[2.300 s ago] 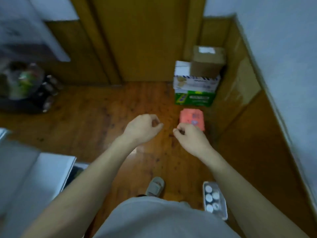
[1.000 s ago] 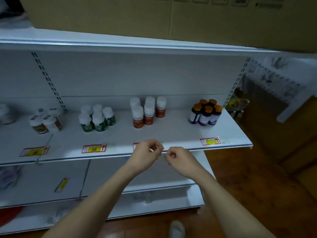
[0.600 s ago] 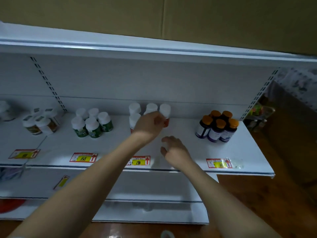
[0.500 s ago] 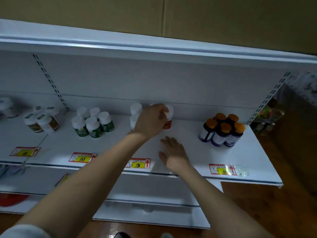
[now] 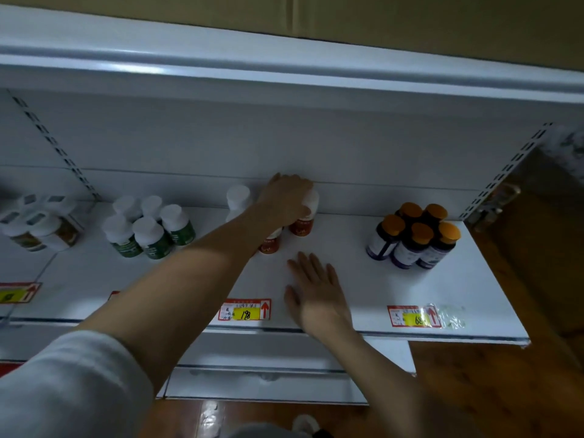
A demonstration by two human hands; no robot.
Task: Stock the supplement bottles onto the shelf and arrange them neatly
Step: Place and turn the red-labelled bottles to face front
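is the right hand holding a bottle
No, the right hand lies flat and open on the shelf, clear of the red-label bottles.

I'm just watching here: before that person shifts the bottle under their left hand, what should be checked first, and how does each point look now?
1. Left hand has hold of the red-labelled bottle: ok, fingers curl over its white cap.
2. Bottle upright: ok.
3. Right hand out of the way: ok, it lies flat on the shelf in front of the bottles.
4. Neighbouring red-labelled bottle safe from a knock: cannot tell, the forearm hides most of it.
5. Room to the right: ok, bare shelf before the orange-capped bottles.
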